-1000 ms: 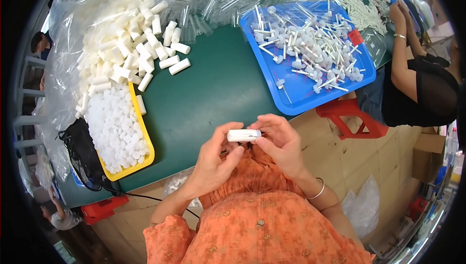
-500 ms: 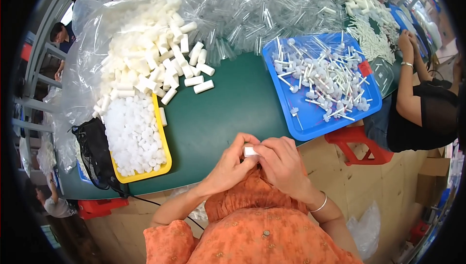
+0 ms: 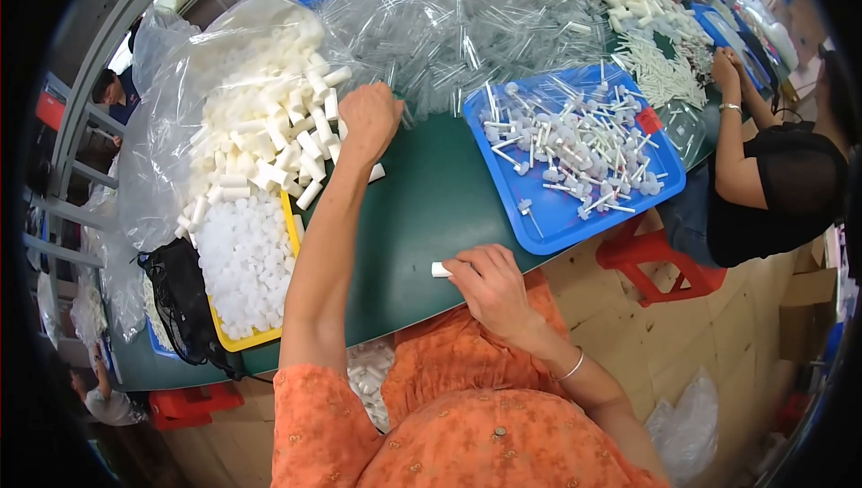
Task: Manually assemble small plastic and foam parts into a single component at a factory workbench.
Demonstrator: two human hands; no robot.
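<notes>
My right hand (image 3: 496, 289) is closed on a short white cylinder (image 3: 439, 270), which sticks out to the left from the fingertips over the table's front edge. My left hand (image 3: 370, 120) is stretched far forward, between the heap of cream-white foam cylinders (image 3: 310, 142) and the pile of clear plastic tubes (image 3: 476, 30). Its fingers are curled at the near edge of the tubes; anything in them is hidden. A blue tray (image 3: 539, 238) to the right holds many white sticks with translucent caps.
A yellow tray (image 3: 293, 223) of small white plastic pieces stands at the left, beside a black mesh bag (image 3: 171, 295). White sticks (image 3: 660, 75) are heaped at the far right. A co-worker (image 3: 763, 165) sits at the right near a red stool (image 3: 660, 263).
My hands were together at the table's front edge around a small white piece. The left has moved forward to the tubes; the right stays near the front edge. The view has shifted slightly.
</notes>
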